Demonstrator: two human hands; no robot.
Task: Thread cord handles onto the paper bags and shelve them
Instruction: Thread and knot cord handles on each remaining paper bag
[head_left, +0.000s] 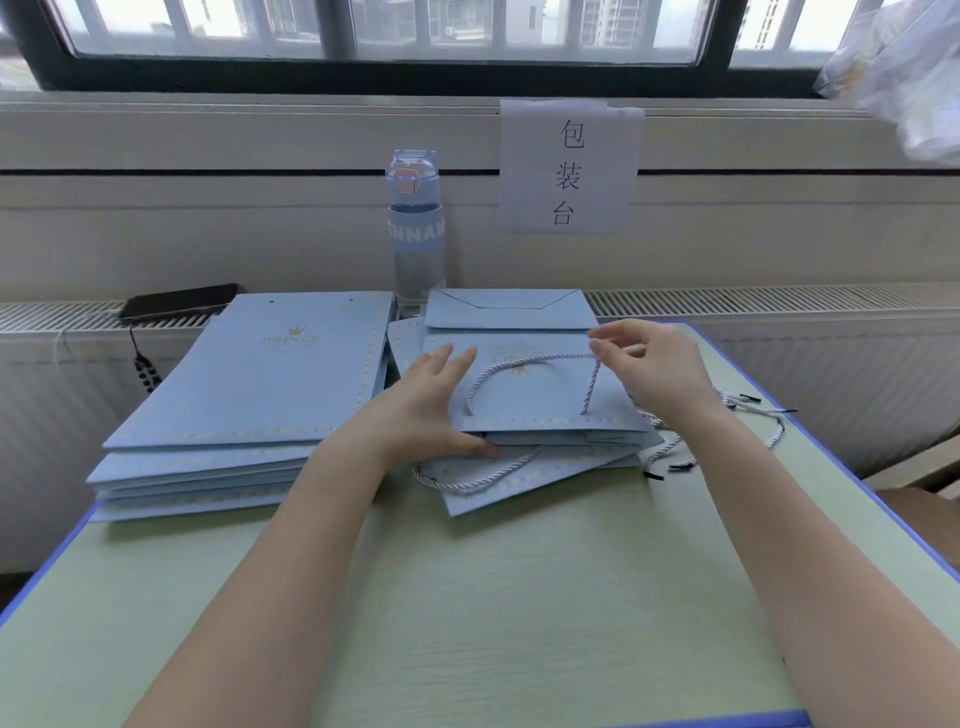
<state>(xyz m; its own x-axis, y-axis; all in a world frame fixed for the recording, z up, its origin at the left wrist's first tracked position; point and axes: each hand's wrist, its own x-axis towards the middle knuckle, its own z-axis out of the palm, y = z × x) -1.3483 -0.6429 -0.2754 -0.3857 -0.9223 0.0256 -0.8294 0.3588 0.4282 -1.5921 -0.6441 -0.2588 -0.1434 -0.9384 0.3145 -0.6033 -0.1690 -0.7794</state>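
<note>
A pale green tabletop (519, 597) with a blue edge lies nearest, and two bare arms reach over it to the far side. The left hand (431, 410) lies flat on the left part of a blue paper bag (545, 400). Its fingers are straight and its thumb sits at the bag's near edge, so its grip is loose and not closed on anything. The right hand (649, 364) is over the far right part of the same bag. Its grip is pinched on a white twisted cord handle (524, 361), lifting one side of it up. The cord handle makes a loop on top of the bag, and both its ends go down near the bag's near edge. This bag lies on top of a small pile of bags (519, 491), and another cord (467, 480) sticks out from the pile's near left side. A bigger stack of bags (260, 384) lies just to the left. Loose cords (753, 415) with black tips lie on the tabletop to the right, behind the right wrist. Far back stand a blue water bottle (415, 223) and a paper sign (569, 166) on the wall. A black phone (179, 301) rests far left on the heater.
</note>
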